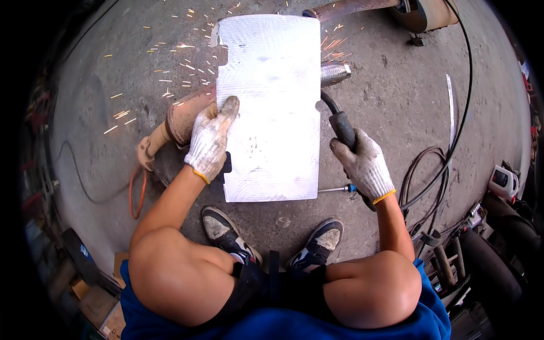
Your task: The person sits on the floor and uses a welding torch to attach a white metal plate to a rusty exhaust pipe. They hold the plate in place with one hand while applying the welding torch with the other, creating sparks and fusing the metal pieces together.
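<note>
From where I stand, the worker sits low, knees apart, with sparks (pixel 184 46) flying out on both sides of a flat, whitish rectangular board (pixel 272 124) with notched edges. The left hand (pixel 208 139), in a soiled white knitted glove, grips that board by its left edge: thumb on the near face, the other fingers out of sight behind it. The board's long axis runs straight away from the worker.

The right hand (pixel 364 164), gloved alike, is just off the board's right edge, its fingers closed round a black welding torch (pixel 343 130) with a curved neck. The torch points away and leftward, its neck passing behind the board, so I can't see the tip or what it meets.

A silvery braided metal tube (pixel 335 73) pokes out past the board's right edge, ahead of the right hand and nearer to it than to the left. A brownish, rusty metal cylinder (pixel 187 115) lies on the grey concrete floor (pixel 391 107), just beyond the left hand.
</note>
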Motion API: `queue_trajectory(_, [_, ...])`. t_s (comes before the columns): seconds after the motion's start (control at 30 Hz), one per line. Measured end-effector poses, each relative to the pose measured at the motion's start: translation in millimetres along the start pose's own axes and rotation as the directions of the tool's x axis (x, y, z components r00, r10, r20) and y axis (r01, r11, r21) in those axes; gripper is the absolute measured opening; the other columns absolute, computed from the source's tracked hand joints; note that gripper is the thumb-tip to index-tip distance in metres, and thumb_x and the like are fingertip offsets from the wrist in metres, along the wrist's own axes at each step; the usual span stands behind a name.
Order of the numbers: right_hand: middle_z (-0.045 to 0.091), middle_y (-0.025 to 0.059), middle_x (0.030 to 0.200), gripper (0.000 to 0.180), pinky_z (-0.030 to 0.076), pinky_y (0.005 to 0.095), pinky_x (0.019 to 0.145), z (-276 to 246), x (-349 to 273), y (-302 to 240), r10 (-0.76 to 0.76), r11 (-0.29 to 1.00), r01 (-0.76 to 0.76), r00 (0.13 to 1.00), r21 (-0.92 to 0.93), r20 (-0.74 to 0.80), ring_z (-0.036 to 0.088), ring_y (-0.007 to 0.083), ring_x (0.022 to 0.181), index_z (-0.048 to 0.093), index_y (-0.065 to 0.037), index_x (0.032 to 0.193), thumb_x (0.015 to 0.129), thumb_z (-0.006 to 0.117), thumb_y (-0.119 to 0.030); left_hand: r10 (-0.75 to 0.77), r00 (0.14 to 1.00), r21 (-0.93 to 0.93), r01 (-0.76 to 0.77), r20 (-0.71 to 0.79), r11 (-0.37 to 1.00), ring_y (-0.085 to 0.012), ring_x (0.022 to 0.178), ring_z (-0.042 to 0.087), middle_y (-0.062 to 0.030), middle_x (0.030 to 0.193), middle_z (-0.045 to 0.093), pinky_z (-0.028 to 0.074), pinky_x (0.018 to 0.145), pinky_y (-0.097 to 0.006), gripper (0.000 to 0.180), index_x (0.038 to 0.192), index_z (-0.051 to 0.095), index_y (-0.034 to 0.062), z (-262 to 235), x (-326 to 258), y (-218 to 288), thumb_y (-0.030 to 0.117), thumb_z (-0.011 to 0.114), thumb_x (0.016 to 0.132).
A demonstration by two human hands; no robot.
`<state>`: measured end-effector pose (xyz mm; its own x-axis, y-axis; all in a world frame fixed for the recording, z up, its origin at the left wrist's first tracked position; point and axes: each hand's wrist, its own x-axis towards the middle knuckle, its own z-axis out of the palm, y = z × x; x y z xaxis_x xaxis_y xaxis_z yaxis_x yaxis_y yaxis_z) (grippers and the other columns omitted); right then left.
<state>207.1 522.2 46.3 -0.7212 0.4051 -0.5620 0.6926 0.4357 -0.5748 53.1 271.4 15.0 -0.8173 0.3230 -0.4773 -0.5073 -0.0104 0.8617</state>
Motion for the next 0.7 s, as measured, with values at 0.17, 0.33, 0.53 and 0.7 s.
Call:
queue_trajectory(0.17, [0.067,0.0161,0.085,0.041,0.053,0.0393,0.073,2.7,1.4,4.1,-0.032,0.999,0.032,0.999,0.012,-0.017,0.066,0.0266,0.078,0.063,0.002,0.111,0.093,0.070,-0.034,0.007,1.000,-0.011,-0.007,-0.026,1.000,-0.0112,0.097,0.063,-0.0055,0.108,0.070,0.051,0.088,-0.027,0.035,0.124,0.066,-0.0016,1.5,-0.4,0.9,0.027,0.064,0.104])
queue_trajectory(0.33, [0.060,0.0031,0.075,0.034,0.049,0.0307,0.058,6.0,2.5,8.4,-0.089,0.996,0.090,0.995,0.013,-0.052,0.056,0.0114,0.064,0.064,-0.002,0.107,0.095,0.070,-0.032,-0.012,1.000,-0.020,0.012,-0.010,1.000,-0.0107,0.098,0.063,-0.0053,0.110,0.070,0.051,0.088,-0.027,0.035,0.126,0.064,-0.0015,-1.0,1.7,-1.3,0.026,0.064,0.105])
queue_trajectory(0.53, [0.071,0.0217,0.088,0.045,0.055,0.0426,0.077,2.4,2.9,5.6,-0.026,1.000,0.026,1.000,-0.014,-0.004,0.071,0.0330,0.083,0.063,0.004,0.111,0.094,0.070,-0.036,-0.016,1.000,-0.043,0.016,-0.009,0.999,-0.0110,0.098,0.063,-0.0063,0.111,0.070,0.052,0.088,-0.028,0.034,0.126,0.064,-0.0016,1.3,1.0,-0.7,0.025,0.064,0.105])
queue_trajectory(0.7, [0.071,0.0212,0.087,0.044,0.055,0.0422,0.077,2.0,1.6,1.7,-0.033,0.999,0.033,0.999,0.005,0.004,0.071,0.0326,0.083,0.063,0.004,0.111,0.094,0.070,-0.036,-0.023,0.998,-0.008,0.022,-0.050,1.000,-0.0117,0.097,0.064,-0.0069,0.110,0.070,0.052,0.088,-0.028,0.034,0.124,0.065,-0.0019,4.5,-2.6,4.0,0.026,0.065,0.104])
